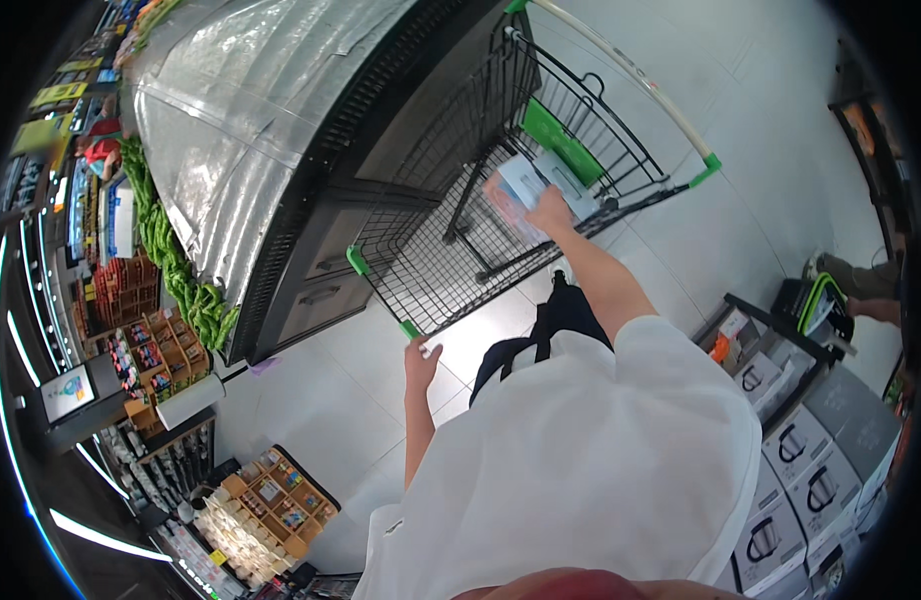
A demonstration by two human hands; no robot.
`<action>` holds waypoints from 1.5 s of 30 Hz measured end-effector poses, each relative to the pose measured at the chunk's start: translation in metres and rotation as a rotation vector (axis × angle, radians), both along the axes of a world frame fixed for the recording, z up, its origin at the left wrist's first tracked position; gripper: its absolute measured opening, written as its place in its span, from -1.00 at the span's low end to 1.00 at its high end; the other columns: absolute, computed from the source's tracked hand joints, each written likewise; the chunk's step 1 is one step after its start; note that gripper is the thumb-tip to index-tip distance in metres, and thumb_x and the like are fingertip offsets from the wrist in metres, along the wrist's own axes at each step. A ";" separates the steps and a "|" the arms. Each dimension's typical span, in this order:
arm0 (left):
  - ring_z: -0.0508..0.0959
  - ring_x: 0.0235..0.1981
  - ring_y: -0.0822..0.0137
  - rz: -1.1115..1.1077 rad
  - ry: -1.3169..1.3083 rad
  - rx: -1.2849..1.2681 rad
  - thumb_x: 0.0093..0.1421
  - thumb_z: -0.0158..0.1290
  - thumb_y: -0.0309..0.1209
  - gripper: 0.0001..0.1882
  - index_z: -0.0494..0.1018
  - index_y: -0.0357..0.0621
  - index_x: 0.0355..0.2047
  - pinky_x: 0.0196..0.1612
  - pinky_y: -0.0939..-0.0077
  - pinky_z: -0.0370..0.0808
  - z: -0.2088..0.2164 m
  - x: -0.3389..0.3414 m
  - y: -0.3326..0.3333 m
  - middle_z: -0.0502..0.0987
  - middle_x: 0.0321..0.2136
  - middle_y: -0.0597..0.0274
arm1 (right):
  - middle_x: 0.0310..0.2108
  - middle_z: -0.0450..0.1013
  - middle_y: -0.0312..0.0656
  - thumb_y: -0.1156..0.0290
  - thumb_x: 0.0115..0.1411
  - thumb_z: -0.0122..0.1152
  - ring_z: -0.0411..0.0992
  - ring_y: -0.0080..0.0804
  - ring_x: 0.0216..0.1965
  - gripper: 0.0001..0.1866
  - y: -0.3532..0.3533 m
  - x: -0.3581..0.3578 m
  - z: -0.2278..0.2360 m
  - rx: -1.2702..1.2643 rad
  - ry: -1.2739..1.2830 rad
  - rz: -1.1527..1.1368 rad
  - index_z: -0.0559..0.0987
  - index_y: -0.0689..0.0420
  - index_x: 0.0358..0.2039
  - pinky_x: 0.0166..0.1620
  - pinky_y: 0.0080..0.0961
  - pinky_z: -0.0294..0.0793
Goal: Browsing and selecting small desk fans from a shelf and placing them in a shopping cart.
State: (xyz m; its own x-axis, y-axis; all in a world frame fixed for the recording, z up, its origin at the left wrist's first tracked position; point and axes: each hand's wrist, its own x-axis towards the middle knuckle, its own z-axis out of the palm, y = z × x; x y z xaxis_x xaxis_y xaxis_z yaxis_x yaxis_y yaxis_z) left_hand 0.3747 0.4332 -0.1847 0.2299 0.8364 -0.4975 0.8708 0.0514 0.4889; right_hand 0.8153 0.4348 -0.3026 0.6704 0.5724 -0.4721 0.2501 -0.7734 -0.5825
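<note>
A black wire shopping cart (461,290) with green corner caps stands in front of me. My right hand (551,212) reaches over its side and is closed on the edge of a flat white and pink package (522,182). Beside that package, a pale grey-blue item (569,184) lies near the cart's green panel (561,140); its kind is unclear. My left hand (422,364) is at the cart's near corner, fingertips against or just beside the green cap (410,329). The thumb stands apart from the fingers, and that hand holds nothing I can make out.
A dark display counter (331,130) with leafy greens (171,240) along its edge borders the cart's left. Wooden racks (291,495) of small goods stand lower left. Stacked boxes (781,530) fill the lower right, and another person's arm (874,310) shows beyond them.
</note>
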 end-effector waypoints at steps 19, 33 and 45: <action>0.57 -0.28 0.32 0.748 -0.110 -0.425 0.12 0.26 -0.12 -0.56 0.53 -0.14 -0.11 -0.34 0.35 0.58 -0.056 -0.062 -0.087 0.56 -0.31 0.16 | -0.08 0.59 -0.05 0.22 0.09 0.26 0.54 -0.07 0.01 -0.66 -0.045 0.029 -0.056 -0.466 -0.116 0.497 0.66 0.12 -0.16 0.03 -0.20 0.55; 0.33 0.21 -0.03 -0.541 0.114 0.104 0.01 0.28 -0.13 -0.25 0.26 -0.02 0.18 0.29 -0.13 0.17 -0.117 0.062 -0.012 0.36 0.11 0.01 | -0.07 0.54 -0.05 0.50 0.13 0.13 0.48 -0.02 -0.02 -0.75 -0.141 -0.074 0.038 0.461 -0.347 0.484 0.59 0.12 -0.15 0.22 -0.06 0.29; 0.34 0.15 -0.21 -0.854 -0.129 0.366 0.03 0.22 -0.30 -0.17 0.16 -0.26 0.28 0.17 -0.04 0.28 -0.138 0.020 0.015 0.35 0.14 -0.17 | -0.33 0.58 0.07 0.51 0.16 -0.04 0.62 -0.15 -0.52 -0.65 -0.434 -0.338 0.005 -0.116 0.082 -0.845 0.54 0.24 -0.05 -0.33 -0.29 0.63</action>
